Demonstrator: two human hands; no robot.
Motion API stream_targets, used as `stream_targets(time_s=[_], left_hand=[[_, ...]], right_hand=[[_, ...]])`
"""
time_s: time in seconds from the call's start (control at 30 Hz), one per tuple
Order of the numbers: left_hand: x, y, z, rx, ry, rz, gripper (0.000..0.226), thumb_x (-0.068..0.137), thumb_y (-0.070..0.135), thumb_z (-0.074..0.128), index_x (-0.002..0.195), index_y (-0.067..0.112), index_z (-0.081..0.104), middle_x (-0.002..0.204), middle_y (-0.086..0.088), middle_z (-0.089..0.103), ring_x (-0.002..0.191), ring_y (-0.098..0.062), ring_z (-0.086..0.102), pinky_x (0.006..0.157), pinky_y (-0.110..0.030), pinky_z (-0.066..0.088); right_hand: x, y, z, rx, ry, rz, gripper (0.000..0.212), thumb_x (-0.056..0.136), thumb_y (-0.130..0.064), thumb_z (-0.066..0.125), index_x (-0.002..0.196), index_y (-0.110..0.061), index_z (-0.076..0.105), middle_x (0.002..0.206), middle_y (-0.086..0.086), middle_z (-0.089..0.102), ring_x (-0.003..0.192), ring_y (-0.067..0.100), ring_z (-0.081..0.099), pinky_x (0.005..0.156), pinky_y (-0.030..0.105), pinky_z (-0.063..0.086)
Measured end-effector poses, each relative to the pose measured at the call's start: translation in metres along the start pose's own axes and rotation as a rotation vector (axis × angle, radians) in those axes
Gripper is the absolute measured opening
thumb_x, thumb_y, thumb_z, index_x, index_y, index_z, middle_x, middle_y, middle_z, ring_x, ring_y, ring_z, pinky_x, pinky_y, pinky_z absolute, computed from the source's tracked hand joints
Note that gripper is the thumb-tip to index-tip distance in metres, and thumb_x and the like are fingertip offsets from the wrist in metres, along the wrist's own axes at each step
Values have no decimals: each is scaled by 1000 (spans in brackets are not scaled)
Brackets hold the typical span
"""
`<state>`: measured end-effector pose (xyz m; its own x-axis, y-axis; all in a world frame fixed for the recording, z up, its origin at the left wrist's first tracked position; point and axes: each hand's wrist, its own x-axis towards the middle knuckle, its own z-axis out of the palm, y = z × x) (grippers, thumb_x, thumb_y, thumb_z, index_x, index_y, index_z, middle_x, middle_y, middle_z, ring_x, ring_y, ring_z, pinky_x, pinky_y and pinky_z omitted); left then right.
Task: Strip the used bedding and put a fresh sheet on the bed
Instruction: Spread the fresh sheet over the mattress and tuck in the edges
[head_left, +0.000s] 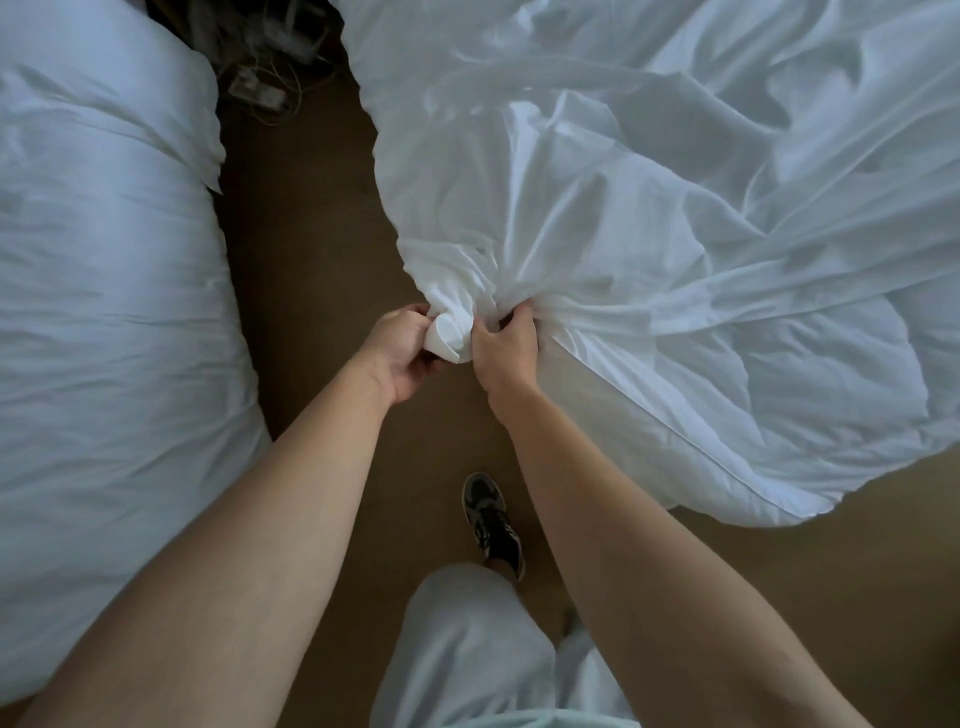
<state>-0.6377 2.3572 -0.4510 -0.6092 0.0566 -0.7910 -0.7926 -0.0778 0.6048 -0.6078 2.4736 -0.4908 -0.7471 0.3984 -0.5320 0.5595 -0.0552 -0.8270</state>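
A white sheet (649, 218) lies rumpled over the bed on the right, its folds drawn into a tight bunch at the bed's near-left corner. My left hand (402, 351) grips the twisted end of that bunch from the left. My right hand (501, 348) pinches the gathered cloth just to the right of it, fingers curled into the folds. Both hands hold the same bunch, almost touching. The mattress beneath is hidden by the sheet.
A second bed with white bedding (104, 312) fills the left side. A brown carpeted aisle (306, 270) runs between the beds. Tangled cables and a power strip (265, 78) lie at its far end. My shoe (491, 522) and pale trouser leg (467, 649) are below.
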Motion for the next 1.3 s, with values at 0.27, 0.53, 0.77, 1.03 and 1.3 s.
stream_targets(time_s=[0.27, 0.53, 0.77, 1.03, 1.3], left_hand=[[31, -20, -14, 321, -22, 32, 26, 101, 15, 52, 117, 14, 72, 109, -9, 76, 96, -27, 70, 88, -39, 55], [84, -59, 6, 533, -64, 195, 22, 103, 34, 55, 101, 24, 75, 86, 10, 77, 80, -2, 72, 64, -16, 55], [86, -93, -11, 245, 28, 213, 18, 100, 30, 61, 103, 19, 76, 82, 6, 75, 64, -6, 67, 53, -20, 47], [65, -100, -38, 284, 73, 248, 20, 100, 29, 60, 106, 16, 75, 96, -5, 76, 82, -25, 70, 63, -33, 52], [53, -142, -47, 617, 153, 306, 16, 103, 34, 50, 102, 44, 63, 94, 18, 69, 89, -5, 67, 65, -18, 48]], right_hand=[[25, 26, -16, -272, -98, -72, 31, 75, -54, 67, 83, -25, 58, 76, -6, 67, 70, 13, 66, 63, 38, 58], [39, 67, -31, -234, -297, -198, 24, 94, -38, 60, 118, -38, 60, 96, -35, 61, 89, -27, 51, 68, -1, 41], [28, 90, -100, -222, -72, -215, 37, 75, -41, 81, 100, -39, 53, 92, -24, 65, 87, -10, 62, 69, 13, 50], [34, 66, -157, -166, -116, -116, 51, 59, -51, 92, 98, -28, 69, 90, -6, 77, 81, 14, 74, 70, 31, 60], [37, 8, -134, -618, 327, -518, 40, 80, -64, 69, 91, -26, 62, 79, -18, 65, 77, 11, 66, 65, 25, 44]])
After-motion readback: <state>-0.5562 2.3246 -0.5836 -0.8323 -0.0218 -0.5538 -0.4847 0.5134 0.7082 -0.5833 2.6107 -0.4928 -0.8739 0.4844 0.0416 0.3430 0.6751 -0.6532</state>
